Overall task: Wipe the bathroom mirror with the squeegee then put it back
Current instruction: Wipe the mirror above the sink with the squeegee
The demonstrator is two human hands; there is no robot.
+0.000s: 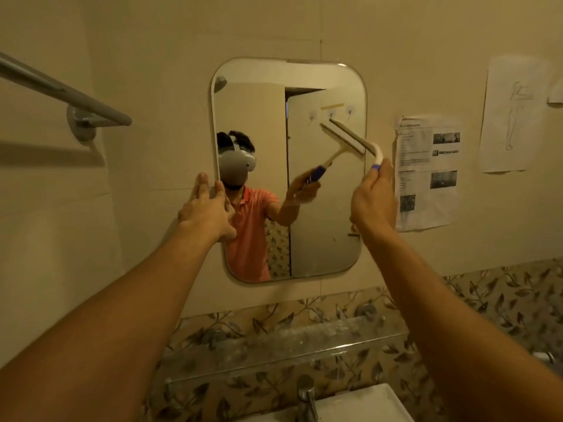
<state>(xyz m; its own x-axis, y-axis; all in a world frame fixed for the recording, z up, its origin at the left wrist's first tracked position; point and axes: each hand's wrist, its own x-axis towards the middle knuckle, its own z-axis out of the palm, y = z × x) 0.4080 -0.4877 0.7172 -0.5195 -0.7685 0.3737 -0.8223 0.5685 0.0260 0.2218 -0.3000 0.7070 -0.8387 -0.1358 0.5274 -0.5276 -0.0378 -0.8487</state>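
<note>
The mirror (pixel 323 214), a rounded rectangle, hangs on the pale wall in the middle of the frame. The squeegee (pixel 378 153) is at the mirror's upper right, its pale blade slanting from upper left down to lower right against the glass near the right edge. Its neck curves down into a purple grip. The right hand (pixel 373 202) holds that grip from below with its fingers curled round it, the arm reaching up from the lower right of the frame.

The left hand (pixel 208 208) lies flat with fingers straight and a little spread at the mirror's left edge. Its fingertips are on the wall right at the rim of the glass, and it holds nothing.

The glass reflects a person in an orange shirt wearing a white headset, the squeegee, and a pale door with small hooks.

A metal towel bar (pixel 61 89) crosses the upper left of the frame. Just right of the mirror a printed sheet (pixel 426 178) with small photos is stuck to the wall. Further right hangs a sheet with a line drawing (pixel 515 117) of a figure. Below the mirror a glass shelf (pixel 289 342) runs across leaf-patterned tiles (pixel 493 300). At the bottom edge stand a chrome tap (pixel 306 397) and the corner of a white basin (pixel 359 403).
</note>
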